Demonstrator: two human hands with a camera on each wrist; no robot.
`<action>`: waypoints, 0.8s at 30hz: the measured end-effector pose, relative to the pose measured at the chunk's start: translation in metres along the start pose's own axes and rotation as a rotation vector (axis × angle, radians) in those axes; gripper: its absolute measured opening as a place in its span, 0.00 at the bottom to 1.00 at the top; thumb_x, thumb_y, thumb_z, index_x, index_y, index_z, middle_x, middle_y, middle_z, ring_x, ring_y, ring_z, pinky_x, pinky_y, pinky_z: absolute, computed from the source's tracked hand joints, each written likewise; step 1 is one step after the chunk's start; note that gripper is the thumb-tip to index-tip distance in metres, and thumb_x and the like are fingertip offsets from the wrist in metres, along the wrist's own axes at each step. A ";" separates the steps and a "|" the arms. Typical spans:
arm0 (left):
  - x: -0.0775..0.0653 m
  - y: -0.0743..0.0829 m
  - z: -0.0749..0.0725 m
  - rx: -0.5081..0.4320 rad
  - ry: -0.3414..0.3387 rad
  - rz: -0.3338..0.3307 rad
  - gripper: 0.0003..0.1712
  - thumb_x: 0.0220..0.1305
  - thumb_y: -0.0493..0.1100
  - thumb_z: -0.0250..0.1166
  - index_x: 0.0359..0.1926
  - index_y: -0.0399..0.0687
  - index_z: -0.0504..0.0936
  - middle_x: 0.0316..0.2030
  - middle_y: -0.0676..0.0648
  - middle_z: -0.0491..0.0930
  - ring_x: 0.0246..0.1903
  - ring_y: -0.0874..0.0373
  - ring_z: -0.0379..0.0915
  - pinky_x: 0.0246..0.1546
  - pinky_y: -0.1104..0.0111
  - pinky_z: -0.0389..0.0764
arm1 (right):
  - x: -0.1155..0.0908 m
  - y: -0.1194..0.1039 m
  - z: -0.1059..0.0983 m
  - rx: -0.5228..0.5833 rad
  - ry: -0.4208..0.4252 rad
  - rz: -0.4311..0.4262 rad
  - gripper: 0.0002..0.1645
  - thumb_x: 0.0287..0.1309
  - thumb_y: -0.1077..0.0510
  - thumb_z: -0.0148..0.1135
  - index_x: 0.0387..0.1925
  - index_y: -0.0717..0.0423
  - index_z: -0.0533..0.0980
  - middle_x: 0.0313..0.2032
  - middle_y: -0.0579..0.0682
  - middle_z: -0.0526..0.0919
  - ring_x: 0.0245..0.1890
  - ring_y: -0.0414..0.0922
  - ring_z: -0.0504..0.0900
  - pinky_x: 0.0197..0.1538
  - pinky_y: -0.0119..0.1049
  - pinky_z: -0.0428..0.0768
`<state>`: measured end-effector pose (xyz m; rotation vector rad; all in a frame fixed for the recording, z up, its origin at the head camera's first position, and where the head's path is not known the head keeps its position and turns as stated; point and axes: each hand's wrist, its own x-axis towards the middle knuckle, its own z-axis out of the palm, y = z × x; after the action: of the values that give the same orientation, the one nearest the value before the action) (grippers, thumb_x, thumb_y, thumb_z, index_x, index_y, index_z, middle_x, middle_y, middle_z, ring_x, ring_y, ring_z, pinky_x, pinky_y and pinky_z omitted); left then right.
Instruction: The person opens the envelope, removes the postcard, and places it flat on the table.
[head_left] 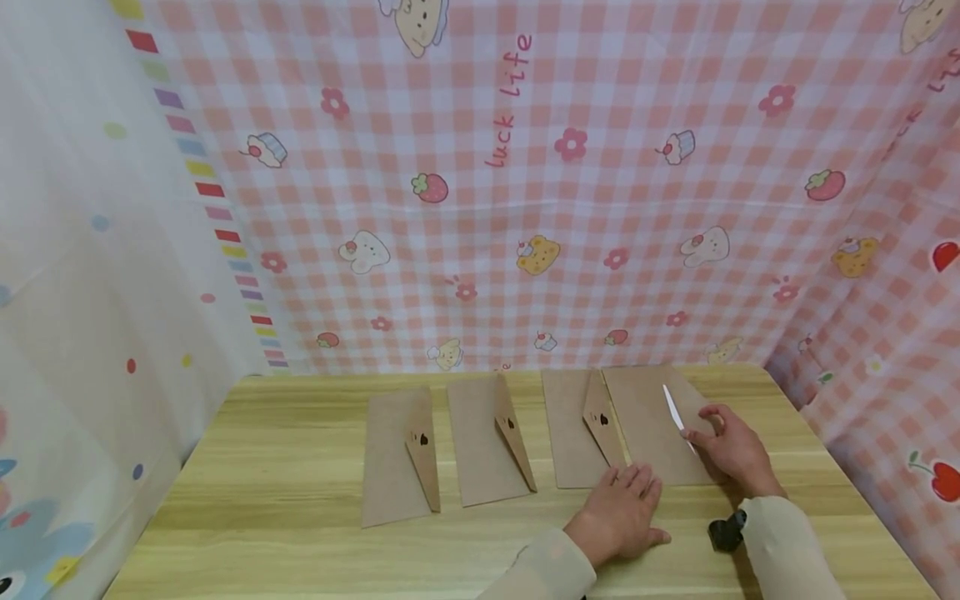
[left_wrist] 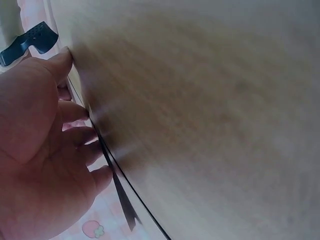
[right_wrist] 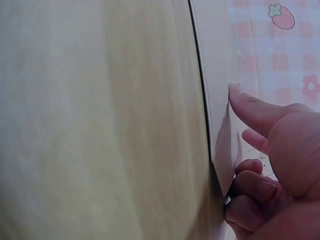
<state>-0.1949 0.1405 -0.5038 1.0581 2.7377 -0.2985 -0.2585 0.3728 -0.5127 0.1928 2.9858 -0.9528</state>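
Four brown paper envelopes lie in a row on the wooden table. My right hand (head_left: 735, 450) is at the right side of the rightmost envelope (head_left: 637, 433), with its flap (right_wrist: 227, 145) between thumb and curled fingers in the right wrist view. Beside the thumb, a narrow white strip (head_left: 673, 407) shows along the flap's fold. My left hand (head_left: 618, 512) rests palm down, fingers extended, just below that envelope. Its fingertips are right at the lower corner of the third envelope (head_left: 566, 433), whose pointed flap bears a small dark heart mark.
Two more envelopes, the leftmost (head_left: 386, 458) and its neighbour (head_left: 480, 450), lie to the left with partly raised flaps. A black wrist camera (head_left: 726, 532) sits at the right cuff. Pink checked cloth (head_left: 480, 208) hangs behind the table (head_left: 285, 500).
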 end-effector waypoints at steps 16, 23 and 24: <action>0.000 0.001 0.001 0.004 0.004 -0.010 0.41 0.68 0.75 0.39 0.77 0.70 0.51 0.77 0.62 0.46 0.75 0.69 0.40 0.74 0.69 0.49 | 0.000 0.002 0.001 -0.008 -0.010 -0.030 0.39 0.63 0.44 0.65 0.63 0.68 0.66 0.57 0.79 0.71 0.53 0.72 0.73 0.52 0.64 0.72; 0.000 0.001 0.002 0.001 -0.003 -0.014 0.41 0.68 0.75 0.38 0.77 0.71 0.50 0.77 0.63 0.45 0.75 0.69 0.39 0.74 0.69 0.48 | 0.000 0.000 -0.002 0.003 -0.064 -0.003 0.45 0.65 0.42 0.62 0.69 0.69 0.60 0.63 0.79 0.64 0.60 0.74 0.68 0.58 0.66 0.69; 0.000 0.001 0.002 0.001 -0.004 -0.014 0.41 0.68 0.75 0.38 0.77 0.71 0.50 0.77 0.63 0.45 0.75 0.69 0.39 0.74 0.69 0.48 | 0.001 0.000 -0.002 0.004 -0.068 -0.002 0.46 0.65 0.42 0.62 0.70 0.69 0.59 0.63 0.79 0.64 0.60 0.74 0.68 0.58 0.66 0.69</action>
<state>-0.1944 0.1410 -0.5057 1.0381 2.7433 -0.3042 -0.2590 0.3742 -0.5108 0.1548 2.9228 -0.9456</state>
